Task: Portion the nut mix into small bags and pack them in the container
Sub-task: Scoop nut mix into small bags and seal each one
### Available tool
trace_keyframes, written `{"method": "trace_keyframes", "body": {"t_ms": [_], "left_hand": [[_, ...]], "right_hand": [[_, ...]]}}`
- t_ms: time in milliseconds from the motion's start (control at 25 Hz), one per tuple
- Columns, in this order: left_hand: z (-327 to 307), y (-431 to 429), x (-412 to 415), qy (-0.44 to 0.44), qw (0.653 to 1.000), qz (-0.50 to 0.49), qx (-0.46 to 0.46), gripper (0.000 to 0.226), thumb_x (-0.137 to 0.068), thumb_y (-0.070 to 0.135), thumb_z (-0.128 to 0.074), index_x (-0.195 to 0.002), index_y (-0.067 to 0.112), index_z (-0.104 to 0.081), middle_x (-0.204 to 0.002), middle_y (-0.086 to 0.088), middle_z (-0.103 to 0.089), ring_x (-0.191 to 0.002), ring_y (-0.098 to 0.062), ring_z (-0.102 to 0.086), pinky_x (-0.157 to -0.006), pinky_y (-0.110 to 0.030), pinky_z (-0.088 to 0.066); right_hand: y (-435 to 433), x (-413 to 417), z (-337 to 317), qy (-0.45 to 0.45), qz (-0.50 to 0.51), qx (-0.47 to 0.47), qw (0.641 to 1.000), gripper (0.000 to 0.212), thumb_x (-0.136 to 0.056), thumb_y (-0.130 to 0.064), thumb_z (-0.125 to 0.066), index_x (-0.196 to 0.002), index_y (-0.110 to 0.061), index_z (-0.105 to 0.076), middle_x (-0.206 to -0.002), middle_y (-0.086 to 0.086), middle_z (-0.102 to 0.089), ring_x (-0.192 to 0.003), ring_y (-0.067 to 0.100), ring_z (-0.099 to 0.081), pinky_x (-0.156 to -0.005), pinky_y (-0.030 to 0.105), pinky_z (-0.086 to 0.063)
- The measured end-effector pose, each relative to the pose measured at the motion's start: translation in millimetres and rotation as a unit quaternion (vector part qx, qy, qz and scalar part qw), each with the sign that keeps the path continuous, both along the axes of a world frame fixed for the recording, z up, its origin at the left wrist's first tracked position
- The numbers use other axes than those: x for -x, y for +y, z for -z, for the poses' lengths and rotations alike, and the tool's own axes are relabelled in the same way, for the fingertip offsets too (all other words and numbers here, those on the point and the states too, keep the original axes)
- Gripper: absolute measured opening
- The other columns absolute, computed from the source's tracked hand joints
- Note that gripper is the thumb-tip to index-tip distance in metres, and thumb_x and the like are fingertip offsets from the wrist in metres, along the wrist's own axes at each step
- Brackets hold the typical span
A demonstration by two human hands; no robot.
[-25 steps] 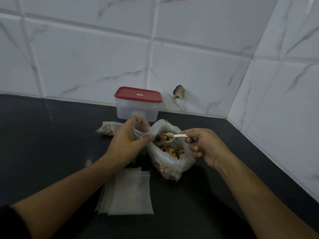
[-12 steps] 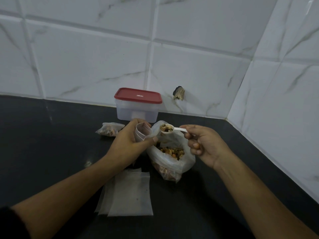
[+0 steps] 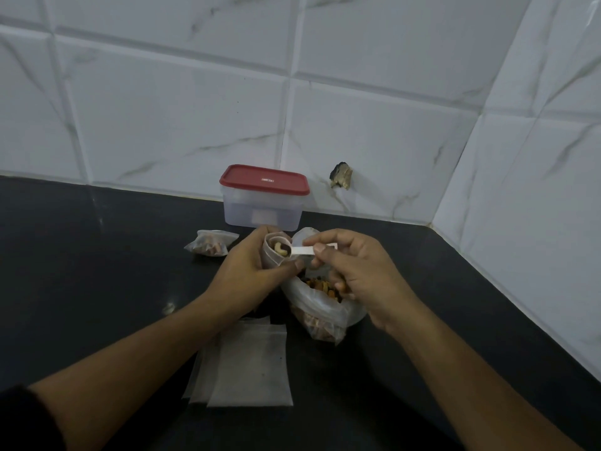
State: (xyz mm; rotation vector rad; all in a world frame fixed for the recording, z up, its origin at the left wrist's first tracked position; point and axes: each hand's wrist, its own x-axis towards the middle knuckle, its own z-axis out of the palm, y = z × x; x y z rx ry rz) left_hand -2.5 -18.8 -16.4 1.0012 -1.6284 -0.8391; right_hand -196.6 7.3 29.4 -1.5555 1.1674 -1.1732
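I note left hand [image 3: 247, 271] curled round small bag [image 3: 271, 259], right hand [image 3: 354, 271] pinching spoon [image 3: 304, 251], loaded bowl at bag mouth, nut bag [image 3: 322, 312] below on counter [image 3: 97, 271], container [image 3: 260, 211] behind, lid label [image 3: 267, 180] illegible

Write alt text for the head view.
The left hand holds a small bag open while the right hand holds a spoon of nuts at its mouth. A red-lidded container, one filled bag, a big bag of nut mix and empty bags sit on the black counter.

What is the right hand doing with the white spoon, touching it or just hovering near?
Touching. The head view shows the right hand pinching the white spoon by its handle between thumb and fingertips, bowl at the small bag.
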Motion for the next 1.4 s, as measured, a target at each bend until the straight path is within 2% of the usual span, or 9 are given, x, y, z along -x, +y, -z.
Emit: {"method": "trace_keyframes", "body": {"t_ms": [120,240,640,760,840,960,1080,1200,1400], "left_hand": [[-1,1,-1,0.001,1.000,0.003,0.004,0.039,-0.078,0.046,-0.083,-0.106,0.025,-0.066,-0.104,0.005,-0.073,-0.096,-0.012,-0.072,-0.085,-0.044,-0.063],[-1,1,1,0.001,1.000,-0.001,0.008,0.044,-0.074,0.049,-0.085,-0.106,0.026,-0.066,-0.105,0.005,-0.071,-0.096,-0.011,-0.071,-0.083,-0.040,-0.064],[0,-1,-1,0.007,1.000,-0.001,-0.002,0.032,-0.082,0.032,-0.083,-0.108,0.022,-0.066,-0.106,0.003,-0.071,-0.098,-0.013,-0.071,-0.086,-0.042,-0.063],[-1,-1,-1,0.013,1.000,0.005,-0.010,0.037,-0.082,0.033,-0.083,-0.114,0.026,-0.065,-0.107,0.007,-0.074,-0.100,-0.007,-0.071,-0.087,-0.036,-0.061],[-1,0,-1,0.019,1.000,0.002,-0.016,0.040,-0.083,0.034,-0.082,-0.118,0.031,-0.063,-0.110,0.016,-0.073,-0.104,0.001,-0.069,-0.090,-0.030,-0.057],[-1,0,0,0.009,1.000,-0.010,-0.015,0.036,-0.085,0.033,-0.081,-0.116,0.033,-0.064,-0.110,0.016,-0.072,-0.104,0.006,-0.066,-0.089,-0.025,-0.054],[0,-3,-2,-0.001,1.000,-0.021,-0.015,0.029,-0.087,0.030,-0.081,-0.111,0.033,-0.064,-0.108,0.016,-0.071,-0.100,-0.003,-0.068,-0.086,-0.031,-0.057],[1,-4,-3,-0.012,0.999,-0.023,-0.018,0.030,-0.087,0.029,-0.080,-0.112,0.033,-0.063,-0.110,0.013,-0.071,-0.099,-0.011,-0.071,-0.082,-0.033,-0.060],[1,-5,-4,-0.024,0.999,-0.034,-0.025,0.032,-0.088,0.027,-0.079,-0.115,0.029,-0.062,-0.111,0.010,-0.070,-0.093,-0.012,-0.070,-0.076,-0.031,-0.057]], "right_hand": [[2,-5,3,0.140,-0.002,0.109,0.984,0.020,-0.098,-0.008,-0.066,-0.104,-0.020,-0.080,-0.096,-0.009,-0.076,-0.086,0.000,-0.071,-0.074,0.014,-0.055],[1,-5,6,0.193,0.030,0.171,0.966,0.020,-0.095,-0.010,-0.071,-0.104,-0.024,-0.081,-0.101,-0.013,-0.071,-0.097,0.000,-0.067,-0.081,0.015,-0.054],[0,0,4,0.157,-0.013,0.143,0.977,0.019,-0.097,-0.010,-0.068,-0.105,-0.021,-0.081,-0.100,-0.011,-0.076,-0.093,0.002,-0.072,-0.081,0.020,-0.058],[-1,4,0,0.062,0.000,0.086,0.994,0.018,-0.099,-0.011,-0.066,-0.101,-0.021,-0.081,-0.085,-0.015,-0.074,-0.069,-0.004,-0.065,-0.058,0.012,-0.048],[-3,11,-2,-0.004,0.009,0.027,1.000,0.018,-0.100,-0.014,-0.064,-0.102,-0.023,-0.080,-0.079,-0.011,-0.069,-0.055,0.001,-0.051,-0.047,0.015,-0.037],[-9,21,-2,-0.063,0.015,-0.043,0.997,0.017,-0.099,-0.014,-0.064,-0.105,-0.019,-0.080,-0.080,-0.002,-0.067,-0.054,0.007,-0.044,-0.045,0.019,-0.033],[-14,29,-2,-0.083,0.024,-0.078,0.993,0.017,-0.098,-0.012,-0.064,-0.105,-0.016,-0.080,-0.081,0.001,-0.066,-0.054,0.008,-0.044,-0.045,0.020,-0.032],[-14,39,-7,-0.053,0.046,-0.076,0.995,0.017,-0.099,-0.010,-0.063,-0.104,-0.014,-0.079,-0.080,0.003,-0.065,-0.053,0.007,-0.045,-0.045,0.020,-0.032],[-14,47,-4,0.129,0.060,-0.029,0.989,0.019,-0.096,-0.009,-0.067,-0.094,-0.022,-0.081,-0.068,-0.008,-0.067,-0.052,0.006,-0.047,-0.048,0.017,-0.038]]}}
